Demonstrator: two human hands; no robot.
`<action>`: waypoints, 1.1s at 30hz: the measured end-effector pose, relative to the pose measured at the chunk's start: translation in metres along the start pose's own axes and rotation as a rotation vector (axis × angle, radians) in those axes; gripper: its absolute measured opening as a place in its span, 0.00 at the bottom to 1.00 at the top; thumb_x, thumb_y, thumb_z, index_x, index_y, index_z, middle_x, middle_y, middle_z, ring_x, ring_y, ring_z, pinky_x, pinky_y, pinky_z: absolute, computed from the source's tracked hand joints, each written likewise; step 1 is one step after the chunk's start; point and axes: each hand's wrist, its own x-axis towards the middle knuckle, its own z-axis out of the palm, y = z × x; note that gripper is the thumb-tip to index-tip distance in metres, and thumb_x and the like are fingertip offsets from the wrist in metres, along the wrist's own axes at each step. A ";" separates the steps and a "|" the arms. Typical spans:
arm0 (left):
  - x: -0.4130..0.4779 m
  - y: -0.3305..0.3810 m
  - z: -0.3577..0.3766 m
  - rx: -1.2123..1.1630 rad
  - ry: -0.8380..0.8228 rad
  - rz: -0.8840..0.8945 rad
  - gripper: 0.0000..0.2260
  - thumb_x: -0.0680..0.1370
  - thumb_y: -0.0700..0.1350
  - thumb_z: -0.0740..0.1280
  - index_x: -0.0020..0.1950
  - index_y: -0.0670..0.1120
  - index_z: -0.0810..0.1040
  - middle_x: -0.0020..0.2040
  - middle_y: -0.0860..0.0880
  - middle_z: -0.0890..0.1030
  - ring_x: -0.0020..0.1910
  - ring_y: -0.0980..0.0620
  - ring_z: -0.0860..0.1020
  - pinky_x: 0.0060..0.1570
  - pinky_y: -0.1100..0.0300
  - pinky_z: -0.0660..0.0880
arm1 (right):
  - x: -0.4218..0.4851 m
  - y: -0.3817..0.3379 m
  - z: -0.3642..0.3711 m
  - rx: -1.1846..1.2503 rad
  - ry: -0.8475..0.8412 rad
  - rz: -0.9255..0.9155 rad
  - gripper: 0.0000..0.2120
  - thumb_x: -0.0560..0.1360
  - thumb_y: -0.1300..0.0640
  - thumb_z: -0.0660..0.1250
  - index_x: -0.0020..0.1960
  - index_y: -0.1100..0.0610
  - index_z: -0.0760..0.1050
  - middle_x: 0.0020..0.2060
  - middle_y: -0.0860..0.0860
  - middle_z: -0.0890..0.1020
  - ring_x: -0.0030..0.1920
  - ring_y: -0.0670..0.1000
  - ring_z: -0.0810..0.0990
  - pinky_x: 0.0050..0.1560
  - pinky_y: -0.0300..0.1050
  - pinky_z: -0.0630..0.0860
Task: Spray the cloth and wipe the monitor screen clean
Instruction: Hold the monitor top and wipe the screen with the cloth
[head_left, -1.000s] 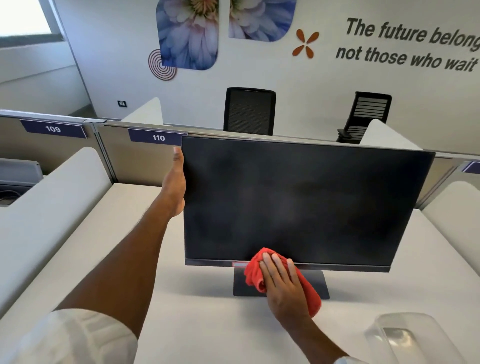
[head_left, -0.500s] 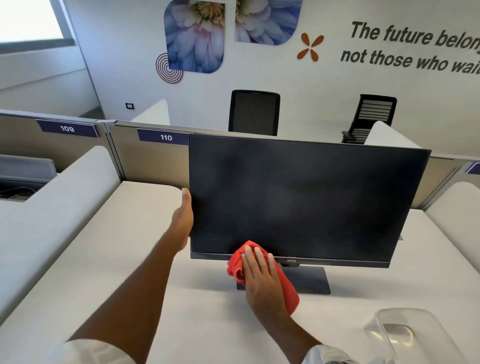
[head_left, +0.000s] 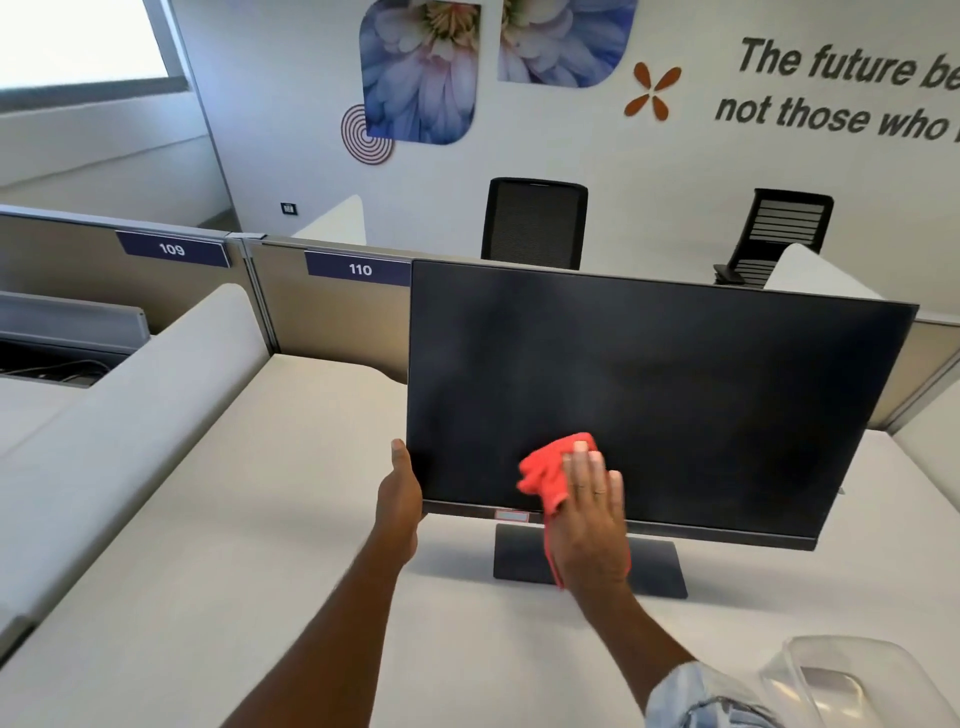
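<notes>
A black monitor (head_left: 675, 395) stands on a dark flat base (head_left: 519, 561) in the middle of the white desk (head_left: 234, 519); its screen is dark and off. My right hand (head_left: 589, 514) presses a red cloth (head_left: 545, 467) flat against the lower left part of the screen, fingers spread over it. My left hand (head_left: 399, 493) grips the monitor's lower left corner, thumb on the front edge. No spray bottle is visible.
A clear plastic object (head_left: 852, 680) sits at the desk's near right corner. Beige partitions labelled 109 (head_left: 171, 249) and 110 (head_left: 359, 269) run behind the desk. Two black office chairs (head_left: 535, 223) stand by the far wall. A padded divider (head_left: 156, 395) borders the left side.
My left hand slid down the monitor's left edge from the top corner to the bottom corner. My right hand moved the cloth up from the bottom bezel onto the screen.
</notes>
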 end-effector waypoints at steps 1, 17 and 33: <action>0.001 0.000 0.000 0.017 -0.005 0.003 0.29 0.79 0.66 0.50 0.67 0.45 0.71 0.59 0.45 0.77 0.57 0.43 0.76 0.63 0.46 0.74 | -0.003 0.016 -0.001 0.031 0.037 0.096 0.23 0.80 0.59 0.53 0.73 0.67 0.64 0.73 0.66 0.65 0.73 0.67 0.64 0.73 0.64 0.59; 0.006 -0.010 0.005 0.050 -0.004 0.136 0.30 0.78 0.67 0.47 0.63 0.49 0.74 0.58 0.45 0.81 0.53 0.45 0.80 0.59 0.48 0.76 | 0.024 -0.083 0.006 0.178 -0.056 -0.313 0.32 0.80 0.56 0.60 0.80 0.56 0.50 0.79 0.54 0.51 0.79 0.59 0.48 0.77 0.55 0.47; 0.010 -0.009 0.004 0.041 0.042 0.048 0.31 0.79 0.66 0.48 0.70 0.47 0.69 0.66 0.44 0.75 0.63 0.42 0.74 0.67 0.45 0.69 | -0.069 0.050 -0.001 -0.091 -0.092 0.012 0.23 0.77 0.61 0.64 0.72 0.63 0.69 0.73 0.59 0.67 0.70 0.65 0.70 0.73 0.60 0.63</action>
